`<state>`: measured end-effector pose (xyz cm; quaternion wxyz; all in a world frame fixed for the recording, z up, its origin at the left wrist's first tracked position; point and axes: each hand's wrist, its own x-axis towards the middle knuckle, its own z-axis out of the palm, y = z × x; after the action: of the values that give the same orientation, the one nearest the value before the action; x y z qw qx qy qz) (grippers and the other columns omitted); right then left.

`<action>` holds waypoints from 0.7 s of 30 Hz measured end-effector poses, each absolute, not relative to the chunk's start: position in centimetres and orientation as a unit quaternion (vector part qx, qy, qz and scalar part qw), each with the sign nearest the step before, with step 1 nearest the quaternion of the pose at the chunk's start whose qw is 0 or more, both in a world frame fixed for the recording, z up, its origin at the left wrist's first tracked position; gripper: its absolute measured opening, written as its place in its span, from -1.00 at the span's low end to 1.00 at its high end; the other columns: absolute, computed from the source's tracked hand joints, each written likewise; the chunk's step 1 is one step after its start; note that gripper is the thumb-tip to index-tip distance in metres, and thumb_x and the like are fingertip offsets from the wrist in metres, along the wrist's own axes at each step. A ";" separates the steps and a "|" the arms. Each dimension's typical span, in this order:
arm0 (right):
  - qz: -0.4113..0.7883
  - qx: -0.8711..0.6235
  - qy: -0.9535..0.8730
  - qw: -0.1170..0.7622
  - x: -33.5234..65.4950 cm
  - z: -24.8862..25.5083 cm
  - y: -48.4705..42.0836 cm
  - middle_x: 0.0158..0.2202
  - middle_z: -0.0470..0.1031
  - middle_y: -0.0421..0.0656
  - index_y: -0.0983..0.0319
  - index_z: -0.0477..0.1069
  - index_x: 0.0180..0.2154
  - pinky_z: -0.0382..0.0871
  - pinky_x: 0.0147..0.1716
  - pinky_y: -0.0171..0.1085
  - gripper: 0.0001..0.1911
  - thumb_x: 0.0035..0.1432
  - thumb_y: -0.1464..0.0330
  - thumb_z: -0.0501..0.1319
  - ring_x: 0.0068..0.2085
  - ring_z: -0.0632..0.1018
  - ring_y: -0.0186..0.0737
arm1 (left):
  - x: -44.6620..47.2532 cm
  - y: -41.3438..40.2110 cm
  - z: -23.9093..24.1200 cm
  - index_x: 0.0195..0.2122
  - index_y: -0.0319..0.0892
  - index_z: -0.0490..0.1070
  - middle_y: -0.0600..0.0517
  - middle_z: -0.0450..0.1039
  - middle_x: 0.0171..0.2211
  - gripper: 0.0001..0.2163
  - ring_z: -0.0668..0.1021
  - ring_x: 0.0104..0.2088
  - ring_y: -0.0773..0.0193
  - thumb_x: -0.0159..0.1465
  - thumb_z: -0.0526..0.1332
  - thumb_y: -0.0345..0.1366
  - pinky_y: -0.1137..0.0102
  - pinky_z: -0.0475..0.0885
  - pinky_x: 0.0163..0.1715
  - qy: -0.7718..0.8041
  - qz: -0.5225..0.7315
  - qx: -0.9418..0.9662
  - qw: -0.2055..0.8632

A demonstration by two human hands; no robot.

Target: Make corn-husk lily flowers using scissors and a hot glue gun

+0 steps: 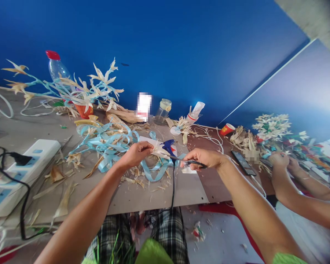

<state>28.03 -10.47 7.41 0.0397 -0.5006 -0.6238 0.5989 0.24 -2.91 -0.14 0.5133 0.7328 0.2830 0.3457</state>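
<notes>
Pinched in the fingers of my left hand (136, 154) is a pale husk flower (161, 151), its petals pointing right. My right hand (205, 158) grips a pair of scissors (194, 162), with the blades reaching left toward the flower; whether they touch it I cannot tell. Just behind the flower lies a dark blue glue gun (169, 146), its black cord hanging over the table edge. Light blue ribbon (107, 137) is heaped left of my hands, with a loop (151, 176) below them. Husk scraps (134, 181) litter the table around it.
A white power strip (24, 172) takes up the left side. Behind stand a vase of husk flowers (84, 110), a bottle (57, 69), a glass jar (163, 110) and a red cup (227, 128). A phone (242, 163) lies right, near another person's hands (280, 160).
</notes>
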 end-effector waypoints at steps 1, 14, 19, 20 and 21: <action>0.605 -0.495 -0.623 0.029 28.1 7.5 -10.6 -0.51 0.34 -0.25 0.38 0.45 -0.14 0.13 -0.59 -0.46 -0.41 -0.13 0.09 0.35 -0.56 0.27 -0.50 | 0.3 -2.9 -0.1 -0.41 -0.25 0.43 0.04 0.35 -0.46 -0.79 0.35 -0.44 0.35 0.14 0.14 -0.20 0.45 0.24 -0.44 0.284 0.347 0.730 0.515; 0.613 -0.463 -0.640 0.028 28.9 7.8 -10.4 -0.61 0.30 -0.29 0.42 0.44 -0.14 0.12 -0.57 -0.42 -0.42 -0.08 0.08 0.31 -0.59 0.28 -0.48 | 0.3 -2.9 -0.2 -0.42 -0.24 0.45 0.05 0.35 -0.48 -0.84 0.35 -0.48 0.37 0.12 0.16 -0.25 0.46 0.23 -0.47 0.279 0.350 0.730 0.516; 0.620 -0.480 -0.620 0.028 28.4 7.8 -10.3 -0.66 0.28 -0.31 0.41 0.45 -0.17 0.07 -0.58 -0.42 -0.46 -0.09 0.13 0.31 -0.60 0.26 -0.48 | 0.3 -2.8 -0.4 -0.41 -0.24 0.45 0.04 0.36 -0.46 -0.83 0.35 -0.46 0.36 0.13 0.16 -0.25 0.45 0.24 -0.45 0.272 0.349 0.731 0.519; 0.622 -0.483 -0.616 0.025 28.4 7.7 -10.3 -0.66 0.28 -0.30 0.40 0.45 -0.17 0.06 -0.58 -0.42 -0.48 -0.09 0.14 0.30 -0.60 0.26 -0.48 | 0.3 -2.8 -0.4 -0.41 -0.24 0.45 0.04 0.36 -0.46 -0.83 0.36 -0.46 0.36 0.14 0.16 -0.25 0.45 0.24 -0.44 0.271 0.349 0.732 0.519; 0.624 -0.485 -0.613 0.023 28.4 7.6 -10.2 -0.65 0.29 -0.30 0.40 0.45 -0.16 0.05 -0.58 -0.42 -0.49 -0.08 0.14 0.30 -0.60 0.26 -0.48 | 0.3 -2.8 -0.4 -0.41 -0.24 0.45 0.04 0.36 -0.46 -0.83 0.36 -0.45 0.36 0.14 0.16 -0.24 0.45 0.25 -0.43 0.269 0.348 0.732 0.520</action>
<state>28.41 -10.22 7.61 0.0228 -0.4849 -0.6127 0.6236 0.33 -2.84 -0.38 0.5203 0.7319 0.2694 0.3479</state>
